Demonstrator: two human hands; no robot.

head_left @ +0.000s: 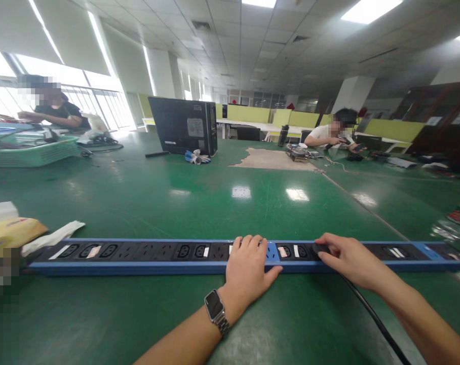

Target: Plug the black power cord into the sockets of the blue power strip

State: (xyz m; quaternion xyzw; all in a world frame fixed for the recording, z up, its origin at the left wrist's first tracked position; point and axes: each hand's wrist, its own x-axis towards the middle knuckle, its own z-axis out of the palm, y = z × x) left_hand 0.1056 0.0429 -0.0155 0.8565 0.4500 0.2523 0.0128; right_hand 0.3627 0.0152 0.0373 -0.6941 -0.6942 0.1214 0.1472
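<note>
Power strip [211,269] toward the bench's [199,205] near edge
Our left hand [247,266] lies open across it; our right hand [346,257] pinches a plug [321,250]

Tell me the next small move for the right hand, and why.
Probably press the black plug down gently, with the left hand on the power strip. The right hand pinches the plug at the sockets, its cable trailing toward the camera; whether it is fully seated cannot be seen.

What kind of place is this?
Probably an electronics workshop in an open-plan office. The signs are a long blue-edged power strip near the front, what looks like a black computer case, and yellow-green partitions in the background.
</note>
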